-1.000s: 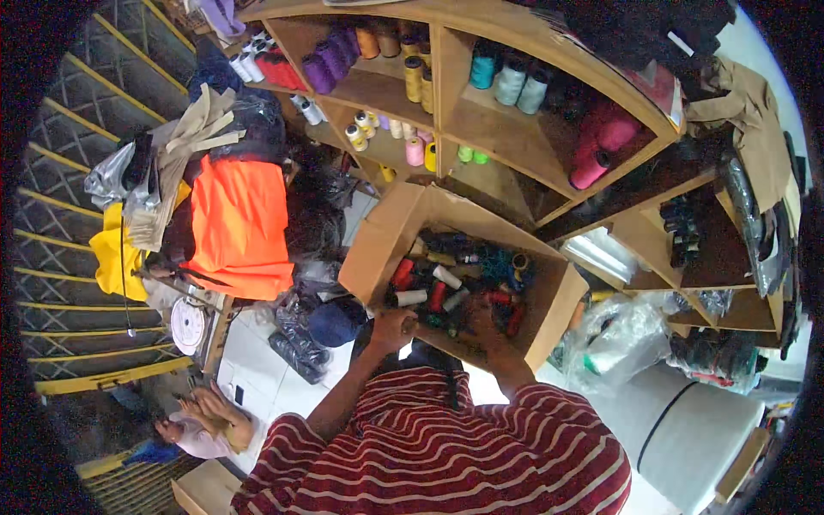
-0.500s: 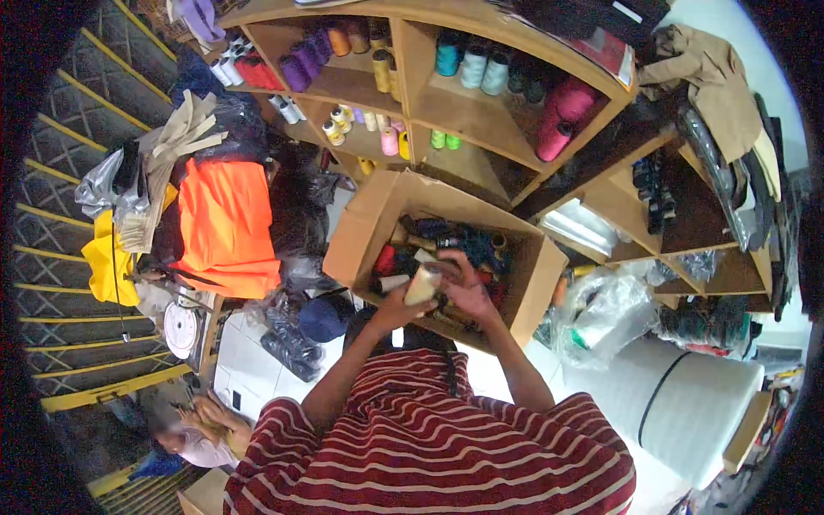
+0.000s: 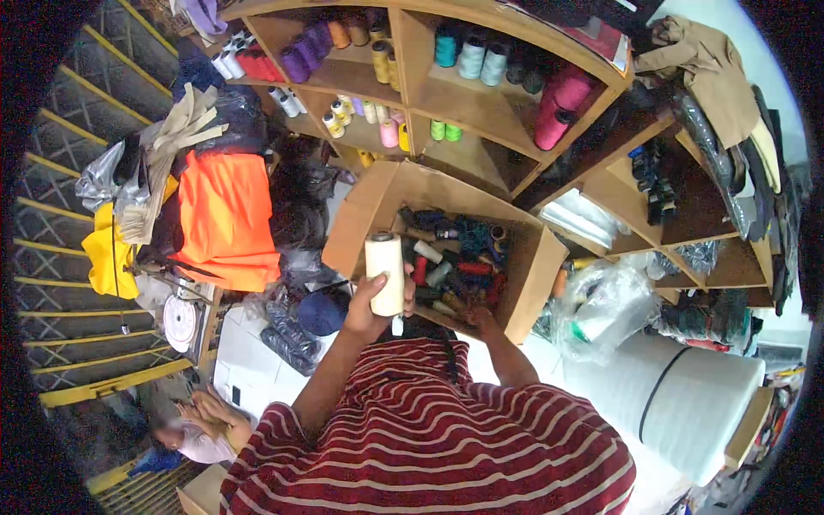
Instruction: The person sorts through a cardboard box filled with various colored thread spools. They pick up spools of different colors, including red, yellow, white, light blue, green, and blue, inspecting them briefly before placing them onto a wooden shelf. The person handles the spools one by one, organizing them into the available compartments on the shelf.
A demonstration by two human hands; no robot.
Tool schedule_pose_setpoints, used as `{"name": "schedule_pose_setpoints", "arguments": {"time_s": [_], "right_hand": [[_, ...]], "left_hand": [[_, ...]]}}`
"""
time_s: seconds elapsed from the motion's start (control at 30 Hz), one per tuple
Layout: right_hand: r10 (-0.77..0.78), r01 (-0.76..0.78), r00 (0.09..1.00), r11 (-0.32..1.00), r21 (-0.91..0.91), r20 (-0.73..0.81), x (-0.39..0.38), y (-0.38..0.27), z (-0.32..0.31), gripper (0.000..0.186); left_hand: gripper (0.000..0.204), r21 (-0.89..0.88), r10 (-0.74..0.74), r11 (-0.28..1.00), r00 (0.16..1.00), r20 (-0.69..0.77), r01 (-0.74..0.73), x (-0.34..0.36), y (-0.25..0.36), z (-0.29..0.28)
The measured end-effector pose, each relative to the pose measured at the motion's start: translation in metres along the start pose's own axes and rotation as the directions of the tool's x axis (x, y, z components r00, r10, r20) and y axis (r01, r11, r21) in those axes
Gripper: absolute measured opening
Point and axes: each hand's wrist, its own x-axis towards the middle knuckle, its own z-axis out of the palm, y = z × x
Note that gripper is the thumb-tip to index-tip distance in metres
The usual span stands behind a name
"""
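A large cream spool of thread [image 3: 384,268] stands upright in my left hand [image 3: 367,311], whose fingers wrap round its lower part. It is held up by the near left side of an open cardboard box [image 3: 530,287]. My right hand [image 3: 475,316] reaches down inside the box at its near edge, by the jumbled spools. Its fingers are dark and blurred, so whether they grip anything does not show. Among the things in the box are a red spool [image 3: 475,268], a grey spool [image 3: 439,275] and dark tangled yarn [image 3: 474,236].
Beyond the box, a wooden shelf [image 3: 481,103] holds thread cones in many colours. Orange fabric [image 3: 225,223] hangs at the left. Clear plastic bags [image 3: 605,305] and a big white foam roll [image 3: 699,403] lie to the right. Another person [image 3: 206,429] sits at the lower left.
My left hand has moved left and raised the cream spool upright, away from the right hand. My right hand has let go of it and dropped lower into the box.
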Motion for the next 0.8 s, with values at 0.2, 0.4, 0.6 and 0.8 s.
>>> {"name": "schedule_pose_setpoints", "arguments": {"time_s": [0.2, 0.4, 0.6, 0.8], "right_hand": [[-0.014, 0.018, 0.996, 0.999, 0.048, -0.084, 0.002, -0.006, 0.014, 0.035], [0.102, 0.017, 0.931, 0.947, 0.322, -0.349, 0.012, -0.008, -0.03, 0.036], [0.152, -0.004, 0.907, 0.936, 0.352, -0.393, 0.014, -0.007, -0.041, 0.037], [0.024, -0.02, 0.997, 0.999, 0.05, -0.078, -0.012, 0.004, 0.009, 0.039]], "left_hand": [[0.05, -0.019, -0.024, 1.0, 0.998, -0.063, 0.022, -0.011, -0.009, -0.003], [0.049, 0.018, -0.019, 1.0, 0.996, -0.087, 0.021, -0.014, -0.013, -0.004], [0.054, 0.037, -0.025, 0.999, 0.993, -0.113, 0.03, -0.012, -0.023, -0.011], [0.044, 0.0, -0.072, 0.997, 0.99, -0.123, 0.073, -0.014, -0.019, -0.017]]}}
